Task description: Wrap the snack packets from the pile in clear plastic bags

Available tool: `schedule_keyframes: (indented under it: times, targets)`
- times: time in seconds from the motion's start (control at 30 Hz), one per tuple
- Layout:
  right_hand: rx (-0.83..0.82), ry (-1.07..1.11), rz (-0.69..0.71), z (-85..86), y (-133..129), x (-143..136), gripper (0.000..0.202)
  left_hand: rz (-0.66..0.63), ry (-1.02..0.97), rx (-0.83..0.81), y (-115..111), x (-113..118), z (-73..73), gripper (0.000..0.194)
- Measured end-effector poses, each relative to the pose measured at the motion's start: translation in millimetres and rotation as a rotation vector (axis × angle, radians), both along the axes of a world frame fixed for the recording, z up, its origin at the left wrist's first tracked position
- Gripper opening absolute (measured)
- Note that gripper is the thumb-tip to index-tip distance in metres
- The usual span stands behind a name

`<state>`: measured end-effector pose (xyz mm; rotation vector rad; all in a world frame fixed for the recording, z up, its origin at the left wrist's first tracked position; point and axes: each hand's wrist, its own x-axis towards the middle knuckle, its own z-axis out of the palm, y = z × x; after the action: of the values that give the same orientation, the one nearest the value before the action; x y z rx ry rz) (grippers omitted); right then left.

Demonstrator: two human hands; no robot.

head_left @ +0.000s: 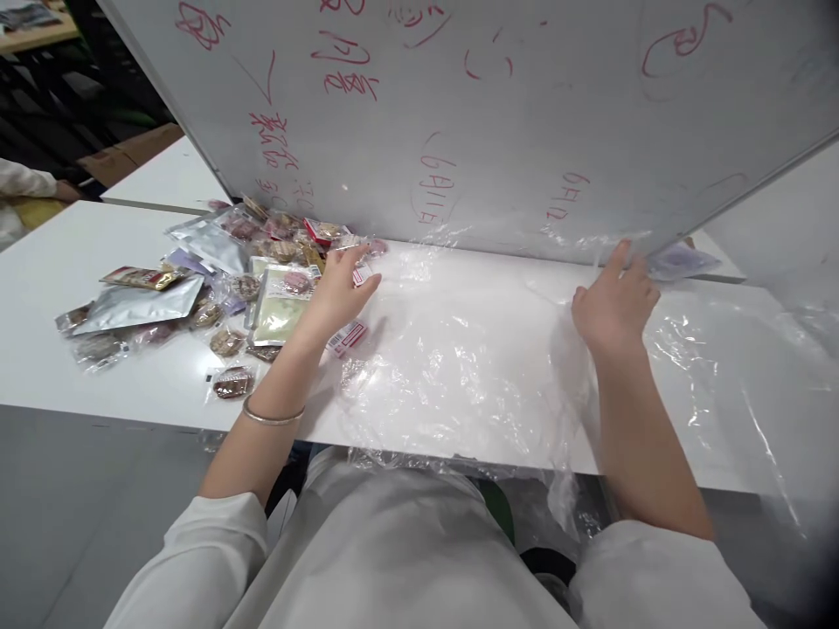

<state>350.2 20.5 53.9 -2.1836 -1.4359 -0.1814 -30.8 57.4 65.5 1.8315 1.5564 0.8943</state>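
A clear plastic sheet or bag [459, 367] lies wrinkled over the white table in front of me, its near edge hanging past the table edge. My right hand [616, 306] rests on the plastic toward the right, palm down, fingers apart. At the left border of the plastic, my left hand [344, 288] reaches out with thumb and fingers apart, beside a heap of wrapped snacks. Under and near that wrist are a pale green packet [279, 314] and a red-and-white package with a barcode [347, 336]. Whether the left fingertips touch a packet is unclear.
A whiteboard [491, 131] with red writing stands along the table's far side. Silver pouches [154, 301] and individually wrapped cookies [232, 382] spread over the left of the table [39, 349]. A purple packet [682, 260] lies behind the right hand. Another person's sleeve [26, 179] shows far left.
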Motion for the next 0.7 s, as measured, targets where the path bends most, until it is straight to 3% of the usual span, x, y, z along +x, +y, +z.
schedule_keyframes:
  times: [0.13,0.2,0.27,0.37,0.43,0.57,0.7]
  targets:
    - [0.138,-0.242,0.235,9.6,-49.0,-48.3,0.068,0.05,0.22,0.105,-24.8,-26.0,16.1,0.037]
    - [0.041,-0.254,0.351,-0.5,-70.0,-71.8,0.071,0.099,0.337,0.116,-37.6,-41.2,20.0,0.037]
    - [-0.135,-0.206,0.528,-23.2,-82.5,-88.7,0.073,0.115,0.48,0.102,-47.8,-53.6,16.6,0.041]
    - [-0.327,-0.19,0.667,-62.8,-83.1,-97.1,0.077,0.157,0.699,0.061,-56.0,-63.0,0.8,0.055]
    - [-0.38,-0.211,0.689,-78.9,-75.7,-94.2,0.079,0.214,0.794,0.036,-56.7,-63.5,-11.3,0.069]
    - [-0.407,-0.244,0.727,-80.1,-61.6,-86.7,0.079,0.245,0.889,0.017,-50.2,-58.9,-24.5,0.079]
    - [-0.426,-0.244,0.74,-73.0,-58.6,-86.6,0.079,0.196,0.933,-0.017,-40.8,-62.2,-17.5,0.058]
